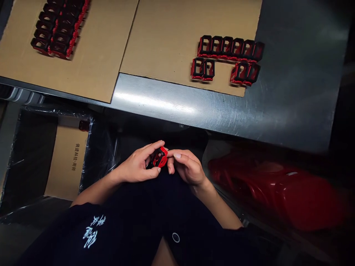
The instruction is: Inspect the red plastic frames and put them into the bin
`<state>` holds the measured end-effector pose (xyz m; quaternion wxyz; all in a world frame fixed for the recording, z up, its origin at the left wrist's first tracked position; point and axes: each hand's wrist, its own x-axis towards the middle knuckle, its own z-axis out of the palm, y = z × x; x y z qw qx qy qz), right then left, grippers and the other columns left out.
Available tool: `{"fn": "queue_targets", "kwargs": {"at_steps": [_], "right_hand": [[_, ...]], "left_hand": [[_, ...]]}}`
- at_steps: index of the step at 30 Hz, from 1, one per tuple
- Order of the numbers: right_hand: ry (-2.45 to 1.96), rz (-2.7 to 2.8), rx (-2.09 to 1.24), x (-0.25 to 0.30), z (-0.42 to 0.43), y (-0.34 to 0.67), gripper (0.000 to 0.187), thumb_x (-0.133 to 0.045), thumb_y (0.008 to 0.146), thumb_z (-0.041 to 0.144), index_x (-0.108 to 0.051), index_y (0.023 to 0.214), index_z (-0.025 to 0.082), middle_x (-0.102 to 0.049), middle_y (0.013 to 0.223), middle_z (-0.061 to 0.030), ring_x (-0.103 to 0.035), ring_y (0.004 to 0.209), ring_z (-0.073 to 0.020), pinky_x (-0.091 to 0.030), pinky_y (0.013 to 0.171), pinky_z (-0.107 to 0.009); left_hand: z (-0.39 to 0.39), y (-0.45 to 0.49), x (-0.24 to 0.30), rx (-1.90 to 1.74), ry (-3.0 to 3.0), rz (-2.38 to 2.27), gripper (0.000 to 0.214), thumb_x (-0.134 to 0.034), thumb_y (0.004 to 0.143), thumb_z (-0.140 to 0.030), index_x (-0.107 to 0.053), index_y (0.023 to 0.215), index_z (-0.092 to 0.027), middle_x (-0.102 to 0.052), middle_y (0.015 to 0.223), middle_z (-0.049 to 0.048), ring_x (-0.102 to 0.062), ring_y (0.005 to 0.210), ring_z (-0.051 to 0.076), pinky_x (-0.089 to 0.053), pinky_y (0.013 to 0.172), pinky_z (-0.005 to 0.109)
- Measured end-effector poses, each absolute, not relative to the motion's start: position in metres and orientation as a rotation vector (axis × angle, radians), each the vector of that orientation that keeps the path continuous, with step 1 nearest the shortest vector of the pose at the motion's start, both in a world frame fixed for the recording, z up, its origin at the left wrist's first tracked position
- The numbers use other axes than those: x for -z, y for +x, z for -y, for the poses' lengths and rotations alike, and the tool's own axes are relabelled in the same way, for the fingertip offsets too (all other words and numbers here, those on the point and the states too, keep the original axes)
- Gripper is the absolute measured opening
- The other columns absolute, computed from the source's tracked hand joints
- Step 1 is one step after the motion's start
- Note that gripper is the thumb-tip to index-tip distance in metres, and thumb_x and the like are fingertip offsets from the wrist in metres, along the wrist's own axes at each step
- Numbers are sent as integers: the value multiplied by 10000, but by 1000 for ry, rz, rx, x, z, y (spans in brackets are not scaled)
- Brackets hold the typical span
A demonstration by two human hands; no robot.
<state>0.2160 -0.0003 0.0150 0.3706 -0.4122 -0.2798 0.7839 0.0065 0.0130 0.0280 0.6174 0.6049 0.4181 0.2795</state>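
Left hand (137, 164) and right hand (188, 166) came together below the near edge of the steel worktop (177, 107). Its left cardboard sheet (94, 62) carried a dense block of frames (55, 31); its right cardboard sheet (172, 44) carried shorter, gapped rows of frames (230, 48). One red-and-black plastic frame (160, 157) sat pinched between both hands, off the worktop.
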Motion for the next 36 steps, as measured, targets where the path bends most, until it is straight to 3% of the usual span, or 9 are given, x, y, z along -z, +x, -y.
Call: {"fn": "queue_targets", "kwargs": {"at_steps": [3,7,11,15,18,24,30,36], "right_hand": [[-1092,717,-2028,-20,-1,214,436,-673,828,596,-803,777,183,-650,492,-17,-536,451,-147,-467,531,-297],[-1163,806,-2003,-20,-1,214,502,-706,823,639,-735,613,183,-639,482,-15,-532,442,-129,-485,524,-279],[-1182,856,-2012,-21,0,215,402,-777,796,588,-779,730,192,-700,559,-10,-595,493,-139,-520,553,-273],[-1236,959,-1903,-22,2,216,308,-787,821,528,-820,815,222,-796,751,-35,-717,670,-186,-578,687,-308],[-1267,1063,-1781,-22,4,215,261,-771,851,484,-830,852,230,-812,813,-46,-746,750,-216,-583,739,-334],[-1268,1184,-1612,-21,6,213,201,-771,857,435,-819,892,242,-823,869,-45,-766,785,-236,-589,749,-349],[-1108,1342,-1620,-19,5,213,114,-736,899,318,-806,953,246,-831,913,-41,-786,821,-225,-599,781,-331],[-1013,1425,-1576,-14,3,216,164,-659,916,234,-803,992,216,-825,934,-72,-781,821,-220,-594,758,-327]], "left_hand": [[-13,6,-26,-627,1478,-936,787,-734,779,-156,-493,1509,-321,-693,1291,72,-701,1018,232,-568,963,371],[-13,5,-23,-645,1541,-898,787,-703,767,-99,-512,1492,-339,-649,1394,74,-638,1236,281,-500,1091,437],[-15,5,-23,-672,1484,-912,763,-728,717,-59,-602,1410,-351,-678,1356,62,-631,1211,290,-451,1133,507],[-19,4,-28,-712,1431,-996,716,-755,710,-67,-642,1373,-313,-674,1353,78,-590,1259,306,-396,1181,521],[-18,4,-30,-749,1442,-1067,678,-740,750,-89,-628,1386,-294,-642,1388,84,-558,1317,302,-404,1180,485],[-12,7,-32,-808,1270,-1104,730,-800,752,-171,-573,1439,-268,-619,1391,111,-623,1213,296,-553,1001,405],[-7,11,-29,-818,1419,-1121,844,-872,720,-223,-517,1482,-293,-589,1425,105,-623,1245,296,-477,1145,457],[-9,12,-21,-947,1734,-1017,928,-857,762,-296,-373,1553,-266,-593,1397,143,-629,1246,283,-547,1074,493]]}}
